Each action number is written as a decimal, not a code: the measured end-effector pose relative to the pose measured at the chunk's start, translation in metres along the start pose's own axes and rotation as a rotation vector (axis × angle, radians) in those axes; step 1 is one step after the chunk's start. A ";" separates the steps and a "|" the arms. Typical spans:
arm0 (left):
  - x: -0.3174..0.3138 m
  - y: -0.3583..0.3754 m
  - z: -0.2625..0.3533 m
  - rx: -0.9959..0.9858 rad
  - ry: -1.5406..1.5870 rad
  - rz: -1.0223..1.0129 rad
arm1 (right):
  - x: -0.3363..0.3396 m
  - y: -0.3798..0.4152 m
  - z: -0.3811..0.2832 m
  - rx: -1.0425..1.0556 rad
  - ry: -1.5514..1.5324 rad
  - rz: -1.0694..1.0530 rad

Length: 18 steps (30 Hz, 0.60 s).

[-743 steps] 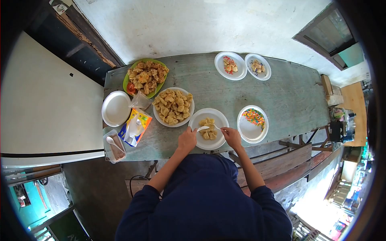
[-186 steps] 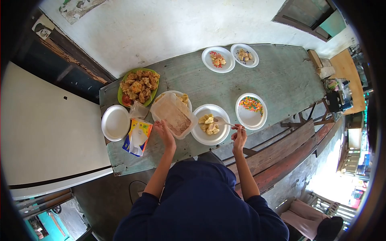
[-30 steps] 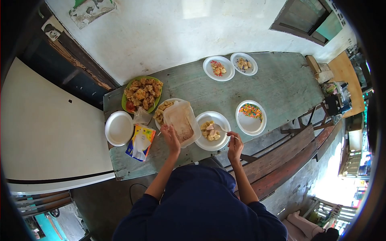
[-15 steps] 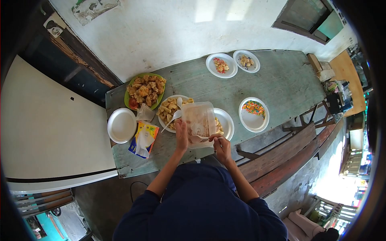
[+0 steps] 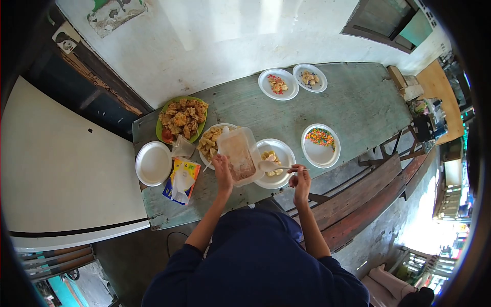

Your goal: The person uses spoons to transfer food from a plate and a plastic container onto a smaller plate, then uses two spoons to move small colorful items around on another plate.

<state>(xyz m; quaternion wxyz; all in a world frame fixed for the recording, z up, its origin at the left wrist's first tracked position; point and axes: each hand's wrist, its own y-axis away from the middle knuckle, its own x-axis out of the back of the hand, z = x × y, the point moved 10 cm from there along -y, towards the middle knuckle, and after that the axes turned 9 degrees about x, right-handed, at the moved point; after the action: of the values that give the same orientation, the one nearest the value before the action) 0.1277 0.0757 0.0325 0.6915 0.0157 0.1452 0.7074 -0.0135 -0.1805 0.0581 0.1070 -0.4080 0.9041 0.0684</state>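
Observation:
My left hand (image 5: 222, 171) grips a clear plastic container (image 5: 239, 154) by its near left side, tilted to the right. Pinkish-brown residue coats its inside. In my right hand (image 5: 300, 181) is a spoon (image 5: 272, 166), held by the handle, its bowl beside the container's right edge. Under the spoon stands a white plate (image 5: 289, 153) with pale food pieces (image 5: 271, 156) on it. Partly behind the container is another plate heaped with pale yellow pieces (image 5: 208, 143), with white spoons on it, partly hidden.
Fried food fills a green plate (image 5: 182, 118) at the back left. Near it are stacked white bowls (image 5: 154, 163), and a tissue pack (image 5: 182, 179). A plate of colourful candies (image 5: 321, 138) stands right. Two plates (image 5: 279, 84) of topped pieces lie at the back. A wooden bench (image 5: 353, 197) flanks the table.
The spoon has come out of the container and moved right, over the plate of pale pieces. The container has shifted slightly left and tilted, uncovering more of that plate.

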 end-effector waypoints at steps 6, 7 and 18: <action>0.016 -0.009 0.004 -0.091 -0.047 0.077 | 0.050 -0.014 -0.001 0.143 0.180 0.106; 0.018 -0.008 0.005 -0.088 -0.036 0.086 | 0.056 -0.013 0.002 0.156 0.252 0.112; 0.004 -0.009 0.000 -0.085 -0.036 0.054 | 0.063 -0.006 0.004 0.215 0.459 0.076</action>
<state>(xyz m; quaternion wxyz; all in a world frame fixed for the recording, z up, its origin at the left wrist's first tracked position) 0.1361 0.0800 0.0302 0.6747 0.0028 0.1021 0.7310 -0.0488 -0.2293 0.0384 -0.0607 -0.3646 0.9216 -0.1184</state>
